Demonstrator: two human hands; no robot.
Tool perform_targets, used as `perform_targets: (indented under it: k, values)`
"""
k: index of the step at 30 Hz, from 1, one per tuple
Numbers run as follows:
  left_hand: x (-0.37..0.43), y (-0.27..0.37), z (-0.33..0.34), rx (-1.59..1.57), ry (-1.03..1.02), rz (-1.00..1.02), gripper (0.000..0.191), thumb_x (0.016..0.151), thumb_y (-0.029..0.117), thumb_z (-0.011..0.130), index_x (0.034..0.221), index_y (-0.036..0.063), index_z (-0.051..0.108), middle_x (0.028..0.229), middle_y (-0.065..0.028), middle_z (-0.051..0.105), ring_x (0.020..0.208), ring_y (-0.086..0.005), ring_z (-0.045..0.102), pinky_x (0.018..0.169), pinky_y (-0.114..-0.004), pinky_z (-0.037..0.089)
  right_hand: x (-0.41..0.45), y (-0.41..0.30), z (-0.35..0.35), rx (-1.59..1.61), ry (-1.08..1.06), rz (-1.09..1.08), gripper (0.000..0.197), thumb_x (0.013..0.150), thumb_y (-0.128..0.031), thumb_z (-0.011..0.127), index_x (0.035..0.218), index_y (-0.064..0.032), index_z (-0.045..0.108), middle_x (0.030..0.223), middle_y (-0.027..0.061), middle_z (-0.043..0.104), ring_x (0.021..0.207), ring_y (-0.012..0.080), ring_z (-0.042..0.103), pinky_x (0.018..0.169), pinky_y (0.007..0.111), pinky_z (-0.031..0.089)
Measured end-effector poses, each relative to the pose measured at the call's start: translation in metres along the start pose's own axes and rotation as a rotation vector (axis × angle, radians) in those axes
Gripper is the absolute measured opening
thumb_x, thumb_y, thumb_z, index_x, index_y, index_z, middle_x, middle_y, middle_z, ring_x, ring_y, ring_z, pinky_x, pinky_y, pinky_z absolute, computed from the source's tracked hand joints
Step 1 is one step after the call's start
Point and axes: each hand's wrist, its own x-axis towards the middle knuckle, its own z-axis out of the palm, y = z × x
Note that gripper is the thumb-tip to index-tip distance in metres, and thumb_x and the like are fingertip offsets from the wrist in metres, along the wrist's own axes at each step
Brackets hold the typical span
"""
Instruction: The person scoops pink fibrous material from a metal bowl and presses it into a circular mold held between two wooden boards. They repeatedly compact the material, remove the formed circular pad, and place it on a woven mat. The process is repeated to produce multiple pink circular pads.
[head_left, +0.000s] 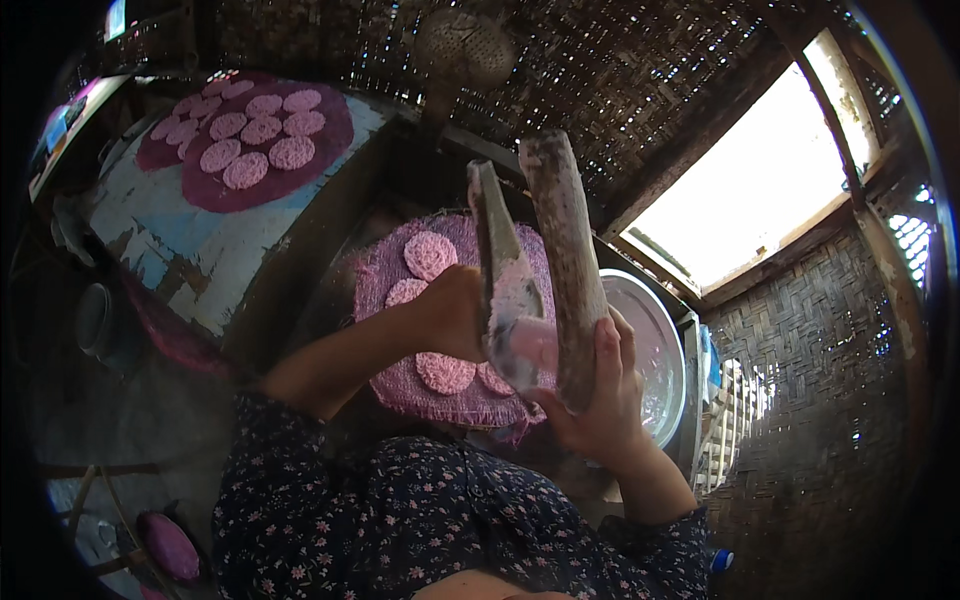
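Observation:
My right hand (604, 397) grips the lower part of a thick, rough wooden bar (562, 247), its thumb by the bottom of a slimmer wooden piece (501, 240). My left hand (456, 311) is closed at the left edge of that slimmer piece; its fingers are hidden behind the wood. Between the two wooden parts shows a smooth pink cylinder (534, 343), and pink residue coats the slimmer piece. Beneath them lies a purple woven cloth (375, 259) with several round nests of pink noodle-like strands (430, 255), partly covered by my arm and the wood.
A large round basin (664, 315) of pale pink contents stands at the right. On a worn table (247, 240) at the left, more pink nests lie on dark-red round sheets (315, 180). A perforated ladle (465, 49) hangs on the woven wall, near a bright window opening (750, 172).

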Motion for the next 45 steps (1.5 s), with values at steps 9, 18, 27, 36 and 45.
perform_targets:
  k: [9, 18, 27, 36, 45]
  values:
    - [0.031, -0.021, -0.014, 0.135, 0.199, 0.149, 0.054, 0.061, 0.032, 0.074, 0.108, 0.0077, 0.062, 0.100, -0.0137, 0.064, 0.091, -0.0264, 0.064, 0.080, -0.034, 0.051, -0.003, 0.096, 0.004, 1.408, -0.556, 0.580, 0.106, 0.067, -0.050, 0.076, 0.141, 0.0027, 0.022, 0.132, 0.0200, 0.042, 0.118, 0.0288, 0.046, 0.091, 0.039, 0.042]
    - [0.083, -0.008, -0.087, -1.210, -0.068, 0.486, 0.109, 0.073, 0.051, 0.069, 0.146, 0.0088, 0.000, 0.150, -0.0234, 0.013, 0.138, -0.0374, 0.018, 0.107, -0.060, 0.018, -0.030, 0.104, 0.013, 1.660, -0.769, 0.592, 0.122, 0.062, -0.084, 0.052, 0.142, 0.0023, 0.020, 0.111, 0.0235, 0.053, 0.090, 0.0284, 0.057, 0.072, 0.037, 0.048]
    - [0.100, -0.086, -0.044, -1.681, 0.308, 0.030, 0.074, 0.079, 0.069, 0.046, 0.120, 0.0075, 0.052, 0.113, -0.0148, 0.060, 0.113, -0.0299, 0.054, 0.101, -0.051, 0.036, -0.016, 0.130, 0.017, 1.607, -0.677, 0.815, 0.096, 0.077, -0.063, 0.057, 0.142, -0.0014, 0.024, 0.138, 0.0176, 0.038, 0.109, 0.0319, 0.052, 0.087, 0.044, 0.043]
    - [0.079, -0.145, -0.035, -1.735, 0.494, -0.019, 0.055, 0.079, 0.061, 0.057, 0.096, 0.0091, 0.060, 0.091, -0.0085, 0.063, 0.093, -0.0294, 0.060, 0.087, -0.045, 0.046, -0.012, 0.139, 0.041, 1.511, -0.745, 0.973, 0.086, 0.079, -0.052, 0.059, 0.141, -0.0016, 0.027, 0.132, 0.0155, 0.043, 0.109, 0.0287, 0.051, 0.090, 0.043, 0.041]
    - [0.090, -0.148, -0.017, -1.733, 0.506, -0.089, 0.048, 0.079, 0.060, 0.057, 0.090, 0.0129, 0.055, 0.084, -0.0048, 0.061, 0.087, -0.0257, 0.061, 0.082, -0.043, 0.048, -0.010, 0.119, 0.020, 1.268, -0.557, 1.092, 0.081, 0.079, -0.048, 0.062, 0.137, 0.0004, 0.033, 0.113, 0.0160, 0.053, 0.095, 0.0268, 0.058, 0.078, 0.038, 0.045]
